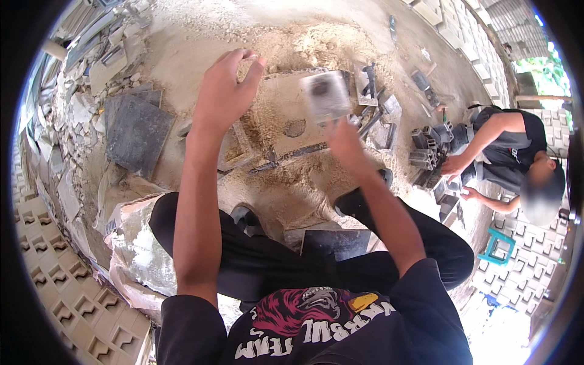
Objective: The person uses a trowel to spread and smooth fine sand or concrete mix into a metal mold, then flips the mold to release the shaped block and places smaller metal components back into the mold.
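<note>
My left hand (228, 88) is raised over the left side of a sandy, box-like frame (295, 151), thumb and fingers apart and holding nothing. In my right hand (345, 145), above the frame's right side, is a blurred whitish square block (327, 100) with a dark round mark. Motion blur hides its exact kind and how the fingers wrap it. Pale sandy powder (267, 109) covers the frame's top, where a darker round patch (294, 127) shows. Along its near edge runs a dark metal bar.
Dark square slabs (139, 134) lie at left by broken rubble. A hammer-like tool (369, 79) and metal pieces sit right of the frame. At far right a person (502, 137) handles grey blocks near a teal stool (498, 246). Patterned pale blocks (61, 261) are stacked lower left.
</note>
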Demonstrator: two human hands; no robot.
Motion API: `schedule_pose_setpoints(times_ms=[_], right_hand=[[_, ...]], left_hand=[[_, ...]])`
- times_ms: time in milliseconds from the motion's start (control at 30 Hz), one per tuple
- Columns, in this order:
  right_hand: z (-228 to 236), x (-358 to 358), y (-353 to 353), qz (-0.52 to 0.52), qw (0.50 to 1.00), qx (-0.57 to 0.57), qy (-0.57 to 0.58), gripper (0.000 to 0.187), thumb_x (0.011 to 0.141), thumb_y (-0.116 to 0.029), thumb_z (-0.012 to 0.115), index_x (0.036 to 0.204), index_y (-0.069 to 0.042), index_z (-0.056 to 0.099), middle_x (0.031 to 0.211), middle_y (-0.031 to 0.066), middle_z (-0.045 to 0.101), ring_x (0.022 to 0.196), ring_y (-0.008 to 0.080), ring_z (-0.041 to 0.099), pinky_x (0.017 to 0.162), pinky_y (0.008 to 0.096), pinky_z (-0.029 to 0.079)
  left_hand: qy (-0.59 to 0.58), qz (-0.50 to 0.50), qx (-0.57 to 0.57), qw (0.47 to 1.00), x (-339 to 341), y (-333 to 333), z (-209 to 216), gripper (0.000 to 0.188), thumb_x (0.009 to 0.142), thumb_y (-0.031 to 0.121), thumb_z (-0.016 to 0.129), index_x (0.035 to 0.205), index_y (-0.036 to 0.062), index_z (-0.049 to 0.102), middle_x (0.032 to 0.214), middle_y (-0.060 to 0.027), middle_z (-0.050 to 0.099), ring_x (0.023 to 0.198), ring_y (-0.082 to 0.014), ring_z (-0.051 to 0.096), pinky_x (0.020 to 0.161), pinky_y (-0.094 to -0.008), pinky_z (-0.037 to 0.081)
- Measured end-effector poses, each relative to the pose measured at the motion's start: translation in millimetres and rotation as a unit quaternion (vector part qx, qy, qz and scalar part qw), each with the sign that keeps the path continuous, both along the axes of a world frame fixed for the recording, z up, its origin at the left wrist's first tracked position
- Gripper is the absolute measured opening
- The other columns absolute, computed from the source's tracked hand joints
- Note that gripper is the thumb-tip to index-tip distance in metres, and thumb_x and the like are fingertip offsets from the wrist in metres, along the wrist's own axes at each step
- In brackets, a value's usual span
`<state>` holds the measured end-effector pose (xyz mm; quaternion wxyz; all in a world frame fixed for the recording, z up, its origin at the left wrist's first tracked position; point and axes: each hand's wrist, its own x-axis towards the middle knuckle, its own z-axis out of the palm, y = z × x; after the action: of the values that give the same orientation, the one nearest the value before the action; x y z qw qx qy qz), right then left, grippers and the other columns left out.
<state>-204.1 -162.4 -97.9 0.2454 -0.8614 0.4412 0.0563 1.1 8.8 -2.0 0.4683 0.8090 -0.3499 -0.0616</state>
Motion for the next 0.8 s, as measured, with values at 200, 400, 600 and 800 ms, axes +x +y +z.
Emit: schedule_pose_setpoints(times_ms=[200, 400, 600, 800], right_hand=[[-16, -3, -63, 0.013, 0.997, -0.058, 0.047, 0.049, 0.099, -0.035, 0.045, 0.09, 0.01, 0.063, 0.085, 0.0329, 0.065, 0.085, 0.0452, 0.066, 0.074, 0.0501, 0.053], [-19, 33, 23, 0.042, 0.996, 0.082, 0.001, 0.047, 0.099, -0.033, 0.045, 0.091, 0.011, 0.061, 0.086, 0.0338, 0.064, 0.082, 0.045, 0.065, 0.072, 0.0509, 0.052], [-15, 29, 85, 0.21, 0.973, 0.098, -0.016, 0.046, 0.098, -0.034, 0.045, 0.091, 0.01, 0.06, 0.088, 0.0342, 0.063, 0.085, 0.0475, 0.064, 0.076, 0.053, 0.051], [-11, 36, -14, -0.019, 0.997, 0.057, -0.042, 0.051, 0.098, -0.034, 0.043, 0.085, 0.01, 0.064, 0.083, 0.0337, 0.064, 0.085, 0.0481, 0.064, 0.079, 0.052, 0.052]], left_hand=[[0.004, 0.015, -0.012, 1.0, 2, 4, 4, 0.045, 0.093, 0.038, 0.059, 0.115, -0.0023, 0.062, 0.113, -0.0199, 0.065, 0.109, -0.0306, 0.061, 0.096, -0.0361, 0.044], [0.0, 0.008, -0.007, 1.0, 3, -2, -1, 0.046, 0.093, 0.038, 0.059, 0.115, -0.0027, 0.062, 0.115, -0.0199, 0.065, 0.11, -0.0313, 0.061, 0.097, -0.0366, 0.043], [0.008, 0.001, 0.001, 1.0, 3, -11, -8, 0.047, 0.093, 0.038, 0.059, 0.115, -0.0035, 0.062, 0.114, -0.0212, 0.065, 0.11, -0.0314, 0.061, 0.096, -0.0367, 0.044], [0.014, 0.002, -0.007, 1.0, 1, -9, -4, 0.048, 0.093, 0.038, 0.059, 0.114, -0.0052, 0.062, 0.112, -0.0218, 0.065, 0.108, -0.0322, 0.062, 0.094, -0.0373, 0.045]])
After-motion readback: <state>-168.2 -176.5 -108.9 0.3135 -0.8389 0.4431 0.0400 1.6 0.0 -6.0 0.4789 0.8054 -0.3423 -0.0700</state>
